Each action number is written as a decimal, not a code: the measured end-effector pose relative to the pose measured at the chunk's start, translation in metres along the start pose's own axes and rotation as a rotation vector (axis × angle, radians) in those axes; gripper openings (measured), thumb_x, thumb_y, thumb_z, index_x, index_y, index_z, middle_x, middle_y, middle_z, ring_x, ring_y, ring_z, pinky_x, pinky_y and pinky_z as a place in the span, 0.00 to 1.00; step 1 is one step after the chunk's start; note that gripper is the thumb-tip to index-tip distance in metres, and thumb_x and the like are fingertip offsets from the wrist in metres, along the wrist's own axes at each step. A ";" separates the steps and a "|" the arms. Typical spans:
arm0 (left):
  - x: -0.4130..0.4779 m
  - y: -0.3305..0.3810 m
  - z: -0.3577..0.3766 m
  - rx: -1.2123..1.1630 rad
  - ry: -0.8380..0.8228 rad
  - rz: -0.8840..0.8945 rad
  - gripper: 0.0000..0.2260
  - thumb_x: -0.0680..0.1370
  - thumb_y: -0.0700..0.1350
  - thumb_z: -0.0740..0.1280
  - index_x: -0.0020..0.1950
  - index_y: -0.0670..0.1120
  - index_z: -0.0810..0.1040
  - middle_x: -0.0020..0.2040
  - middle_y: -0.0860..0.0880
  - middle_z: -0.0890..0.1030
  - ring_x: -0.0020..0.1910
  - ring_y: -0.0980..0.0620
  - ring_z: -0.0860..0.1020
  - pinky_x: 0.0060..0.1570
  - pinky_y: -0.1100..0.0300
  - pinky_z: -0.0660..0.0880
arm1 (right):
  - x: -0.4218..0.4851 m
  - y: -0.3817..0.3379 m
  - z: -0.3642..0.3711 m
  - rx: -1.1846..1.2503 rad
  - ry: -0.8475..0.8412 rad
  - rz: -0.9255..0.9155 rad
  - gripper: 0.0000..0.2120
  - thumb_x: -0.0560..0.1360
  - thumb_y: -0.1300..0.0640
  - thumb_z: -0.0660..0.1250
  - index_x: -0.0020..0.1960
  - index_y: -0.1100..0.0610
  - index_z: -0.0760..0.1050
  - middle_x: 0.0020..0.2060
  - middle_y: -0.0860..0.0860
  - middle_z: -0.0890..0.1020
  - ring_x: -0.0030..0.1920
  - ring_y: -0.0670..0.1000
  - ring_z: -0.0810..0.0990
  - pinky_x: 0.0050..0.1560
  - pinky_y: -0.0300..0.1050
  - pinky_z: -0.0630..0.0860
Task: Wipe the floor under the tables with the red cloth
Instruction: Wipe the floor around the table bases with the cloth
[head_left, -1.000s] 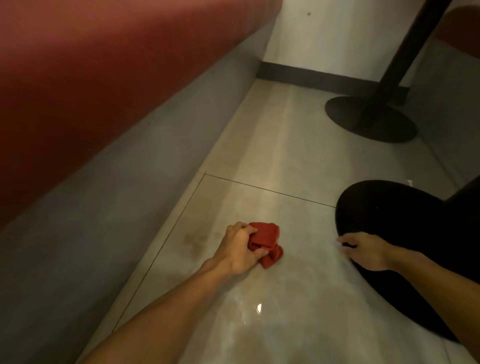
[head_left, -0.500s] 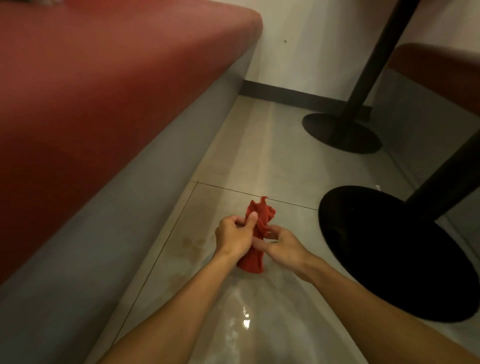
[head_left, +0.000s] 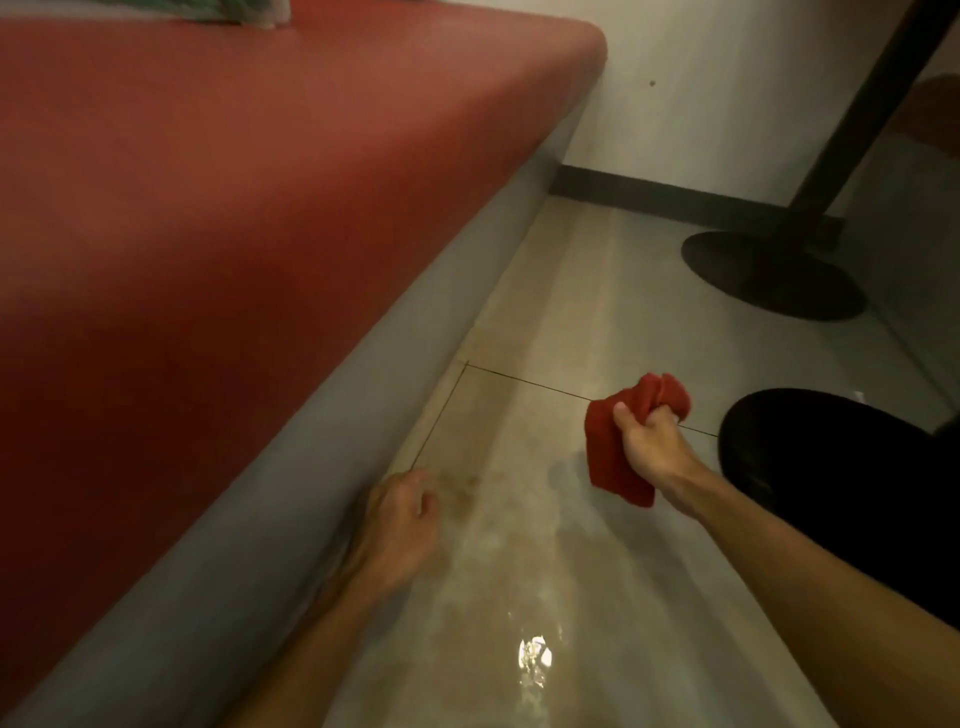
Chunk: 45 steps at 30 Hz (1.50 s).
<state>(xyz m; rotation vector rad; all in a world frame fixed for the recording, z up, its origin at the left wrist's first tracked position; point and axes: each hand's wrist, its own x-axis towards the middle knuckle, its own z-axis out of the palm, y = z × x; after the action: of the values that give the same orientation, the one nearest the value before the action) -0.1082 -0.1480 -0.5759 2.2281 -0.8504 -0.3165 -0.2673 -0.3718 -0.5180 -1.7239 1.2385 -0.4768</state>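
My right hand (head_left: 652, 444) grips the bunched red cloth (head_left: 613, 462) and holds it above the glossy beige floor (head_left: 545, 322), with the cloth's lower end hanging down. My left hand (head_left: 402, 525) holds nothing and hovers low over the floor beside the grey base of the bench, its fingers loosely curled. A brownish stain (head_left: 462, 486) marks the tile just right of my left hand. Wet streaks and a bright light reflection (head_left: 535, 657) show on the floor nearer to me.
A red-cushioned bench (head_left: 208, 234) with a grey base (head_left: 291, 441) runs along the left. One round black table base (head_left: 831, 493) lies close at the right, another (head_left: 769, 275) with its black pole stands farther back by the white wall and dark skirting.
The cloth has passed from both hands into my right hand alone, which moved right and up. My left hand let go and dropped down-left toward the bench base.
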 end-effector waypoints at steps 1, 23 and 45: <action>-0.004 -0.015 -0.001 0.128 -0.039 0.036 0.19 0.80 0.49 0.57 0.66 0.43 0.76 0.64 0.44 0.78 0.63 0.46 0.75 0.63 0.59 0.68 | 0.009 -0.004 -0.001 -0.078 0.001 -0.010 0.21 0.83 0.50 0.56 0.70 0.61 0.59 0.56 0.58 0.75 0.57 0.57 0.76 0.62 0.54 0.71; -0.032 -0.073 0.039 0.400 -0.071 0.169 0.25 0.80 0.52 0.47 0.72 0.45 0.71 0.73 0.49 0.69 0.72 0.47 0.67 0.69 0.60 0.47 | -0.008 0.036 0.156 -0.796 -0.394 -0.491 0.24 0.82 0.45 0.53 0.77 0.39 0.55 0.79 0.48 0.46 0.78 0.58 0.40 0.73 0.62 0.32; -0.029 -0.078 0.040 0.331 -0.062 0.142 0.36 0.73 0.58 0.36 0.77 0.50 0.61 0.78 0.55 0.55 0.78 0.55 0.51 0.74 0.59 0.42 | -0.022 0.058 0.120 -0.762 -0.481 -0.596 0.20 0.82 0.50 0.55 0.73 0.35 0.62 0.78 0.45 0.53 0.79 0.52 0.43 0.75 0.59 0.34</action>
<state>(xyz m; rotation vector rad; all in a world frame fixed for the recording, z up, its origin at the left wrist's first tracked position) -0.1103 -0.1095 -0.6603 2.4521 -1.1583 -0.1877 -0.2180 -0.3007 -0.6217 -2.6709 0.5504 0.1269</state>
